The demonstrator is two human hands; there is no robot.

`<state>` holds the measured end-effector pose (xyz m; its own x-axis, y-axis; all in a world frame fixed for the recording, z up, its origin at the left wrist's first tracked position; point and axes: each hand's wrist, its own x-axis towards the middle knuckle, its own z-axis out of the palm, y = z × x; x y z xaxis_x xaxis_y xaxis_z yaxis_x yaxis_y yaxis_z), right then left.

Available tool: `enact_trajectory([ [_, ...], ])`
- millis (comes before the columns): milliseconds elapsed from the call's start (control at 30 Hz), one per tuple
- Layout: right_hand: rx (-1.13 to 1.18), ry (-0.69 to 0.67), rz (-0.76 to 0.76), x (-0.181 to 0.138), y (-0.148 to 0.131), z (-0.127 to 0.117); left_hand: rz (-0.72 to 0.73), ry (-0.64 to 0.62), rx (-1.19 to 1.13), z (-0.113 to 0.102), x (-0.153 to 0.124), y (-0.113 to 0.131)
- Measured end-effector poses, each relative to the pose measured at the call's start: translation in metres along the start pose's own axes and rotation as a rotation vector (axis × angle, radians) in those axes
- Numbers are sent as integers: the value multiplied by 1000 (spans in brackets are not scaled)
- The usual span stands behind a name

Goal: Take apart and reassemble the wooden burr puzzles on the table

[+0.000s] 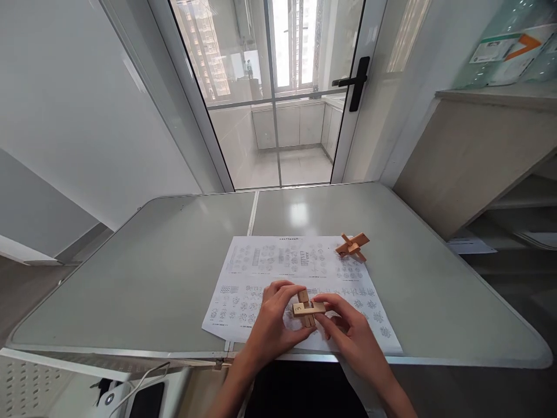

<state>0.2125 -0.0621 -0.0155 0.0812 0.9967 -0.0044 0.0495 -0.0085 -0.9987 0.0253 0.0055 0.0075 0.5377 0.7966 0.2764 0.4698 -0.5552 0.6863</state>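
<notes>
My left hand is closed on an upright pair of notched wooden puzzle pieces, thumb at the lower end and fingers at the top. In my right hand the thumb and fingers pinch the right end of a notched wooden puzzle piece, which lies crosswise over the upright ones. Both hands are just above a printed instruction sheet covered in small diagrams. An assembled wooden burr puzzle, darker in colour, sits on the sheet's upper right corner.
The sheet lies on a grey-green table with a metal edge. Beyond stands a glass door with a black handle. A shelf unit holding bottles is at right. Below left are a phone and a cable.
</notes>
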Motion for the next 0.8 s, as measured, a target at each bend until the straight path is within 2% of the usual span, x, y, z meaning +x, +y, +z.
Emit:
enact_trajectory([
  [200,-12,11,-65,-1,1,-1,11,-22,-52,1,-3,-3],
  [800,-26,51,-99,1,6,0,0,-44,-74,1,-6,-9],
])
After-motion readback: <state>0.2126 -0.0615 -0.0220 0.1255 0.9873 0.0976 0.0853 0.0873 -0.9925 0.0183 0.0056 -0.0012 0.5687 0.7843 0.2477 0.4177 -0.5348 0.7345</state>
